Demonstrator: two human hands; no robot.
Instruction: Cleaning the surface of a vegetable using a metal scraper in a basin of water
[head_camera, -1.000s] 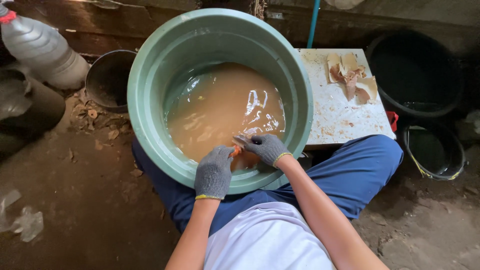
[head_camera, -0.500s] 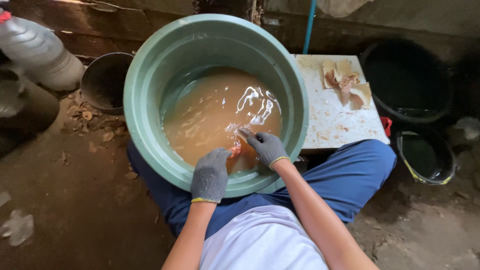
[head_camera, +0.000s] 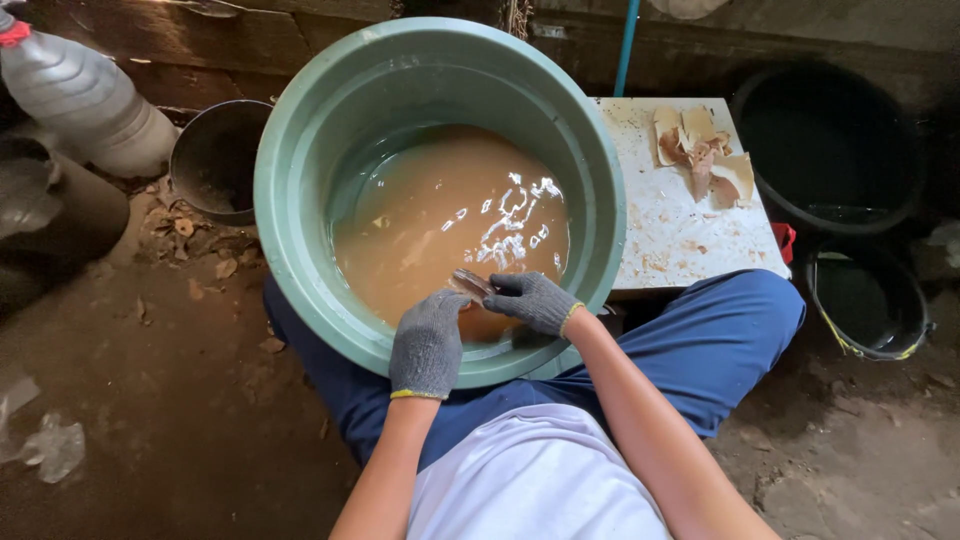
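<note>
Both gloved hands, left hand (head_camera: 428, 345) and right hand (head_camera: 532, 300), pinch a small wet fish piece (head_camera: 472, 284) above the green basin (head_camera: 300, 240); it looks soft and slippery, so grip its ends firmly.

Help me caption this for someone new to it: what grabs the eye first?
A big green basin of murky brown water fills the middle, tilted toward the seated person. At its near rim, the gloved left hand and right hand grip a small brownish piece above the water. Right of the basin, pale cut pieces lie on a white board.

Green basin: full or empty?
Partly full: the green basin holds murky brown water well below its rim.
</note>
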